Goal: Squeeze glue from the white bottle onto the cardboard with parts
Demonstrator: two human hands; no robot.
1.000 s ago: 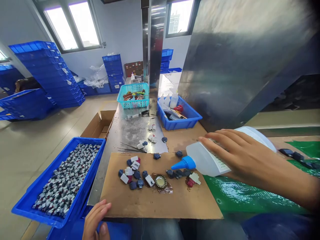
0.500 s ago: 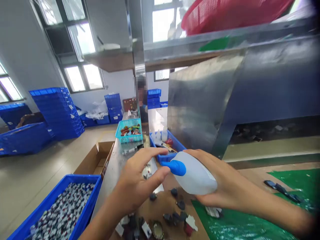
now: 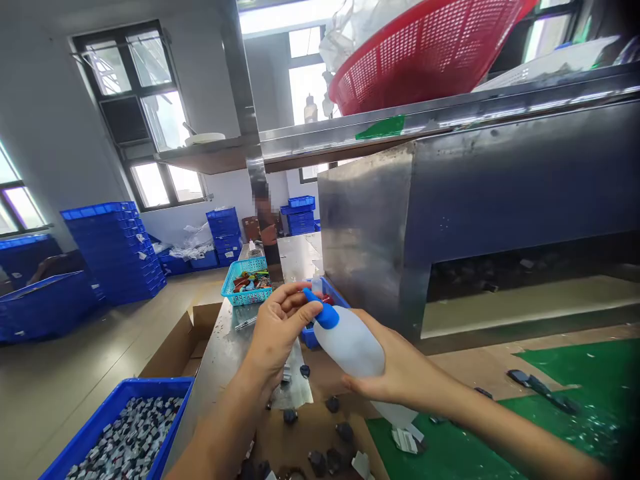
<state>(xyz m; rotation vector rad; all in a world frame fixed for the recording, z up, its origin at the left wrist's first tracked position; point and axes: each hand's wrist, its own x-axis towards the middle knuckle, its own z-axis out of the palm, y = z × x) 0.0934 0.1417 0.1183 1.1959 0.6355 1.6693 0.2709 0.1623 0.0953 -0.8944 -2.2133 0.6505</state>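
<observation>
A translucent white squeeze bottle [image 3: 353, 343] with a blue nozzle cap [image 3: 326, 313] is tilted, its tip toward the upper left. My right hand [image 3: 385, 353] is wrapped round the body of the bottle from the right. The fingers of my left hand [image 3: 285, 317] are curled in at the nozzle, thumb and forefinger closed about its tip. Below the hands, several small dark pieces [image 3: 344, 431] lie on brown cardboard [image 3: 295, 443]. A pale ribbed piece [image 3: 404, 440] rests on the green sheet [image 3: 480, 460] beneath my right forearm.
Behind the bottle stands a blue bin [image 3: 310, 339], partly hidden. A turquoise basket [image 3: 233, 297] of coloured pieces sits further back. At lower left is a blue crate [image 3: 183, 393] of small grey parts. A metal shelf [image 3: 320, 140] carrying a red basket [image 3: 425, 60] crosses overhead.
My left fingers, apart beside the nozzle before, have closed about its tip. The bottle has shifted left in view and its nozzle points more upward. The camera view has tilted up.
</observation>
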